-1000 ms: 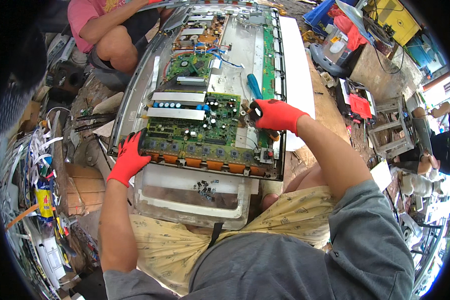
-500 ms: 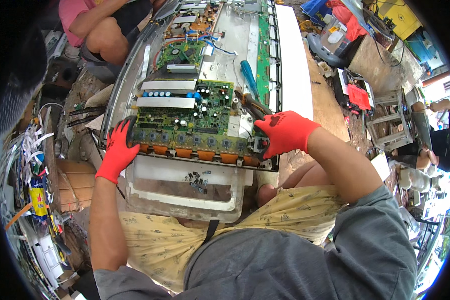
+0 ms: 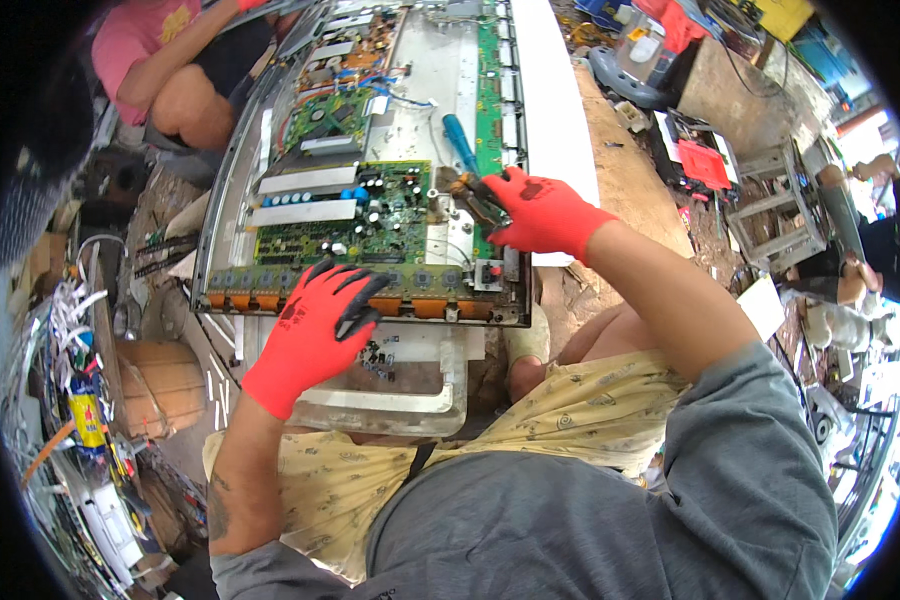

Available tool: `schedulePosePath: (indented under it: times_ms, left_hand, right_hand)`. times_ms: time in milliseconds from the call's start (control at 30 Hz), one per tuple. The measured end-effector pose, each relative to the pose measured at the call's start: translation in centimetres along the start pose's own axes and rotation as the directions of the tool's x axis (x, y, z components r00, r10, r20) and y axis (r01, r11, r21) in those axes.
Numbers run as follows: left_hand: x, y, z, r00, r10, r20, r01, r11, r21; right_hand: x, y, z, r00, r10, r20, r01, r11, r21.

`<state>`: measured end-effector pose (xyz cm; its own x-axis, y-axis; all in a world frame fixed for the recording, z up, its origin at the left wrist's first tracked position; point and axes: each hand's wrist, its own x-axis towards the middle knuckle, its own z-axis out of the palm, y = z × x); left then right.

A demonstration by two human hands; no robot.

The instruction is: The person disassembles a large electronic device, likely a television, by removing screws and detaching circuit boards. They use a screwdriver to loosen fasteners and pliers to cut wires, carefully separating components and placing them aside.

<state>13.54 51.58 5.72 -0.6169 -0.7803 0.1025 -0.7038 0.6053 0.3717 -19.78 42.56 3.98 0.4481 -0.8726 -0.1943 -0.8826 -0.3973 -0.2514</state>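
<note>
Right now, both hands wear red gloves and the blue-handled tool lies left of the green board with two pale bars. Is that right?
Not quite: in the head view, the blue-handled tool lies right of that green board, not left. The left hand and right hand do wear red gloves.

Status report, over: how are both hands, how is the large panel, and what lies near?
Left hand open at near edge of large panel. Right hand at orange-and-black tool. Green circuit board exposed. Teal screwdriver beside right hand.
</note>
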Motion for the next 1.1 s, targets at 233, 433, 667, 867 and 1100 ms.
schedulePosePath:
  times_ms: [233,433,667,867,1100]
  left_hand:
    - [4.3,2.6,-0.3,0.973,-0.188,-0.136,0.15,0.957,-0.248]
    - [3.9,2.0,2.4,0.946,-0.304,-0.113,0.238,0.887,-0.396]
    - [2.3,0.8,4.2,0.953,-0.286,-0.097,0.253,0.931,-0.263]
    - [2.4,2.5,4.8,0.976,-0.208,0.062,0.217,0.951,-0.221]
    - [2.4,3.0,3.6,0.969,-0.243,0.041,0.243,0.917,-0.315]
  right_hand:
    - [1.0,1.4,0.9,0.994,0.088,0.06,-0.091,0.994,0.054]
    - [0.9,1.9,1.2,0.993,0.1,0.062,-0.107,0.985,0.134]
    - [3.4,3.9,3.6,0.958,0.25,-0.139,-0.211,0.947,0.243]
    - [7.8,4.8,2.3,0.906,0.379,-0.187,-0.339,0.916,0.213]
    - [11.6,3.1,2.2,0.933,0.353,-0.073,-0.342,0.93,0.134]
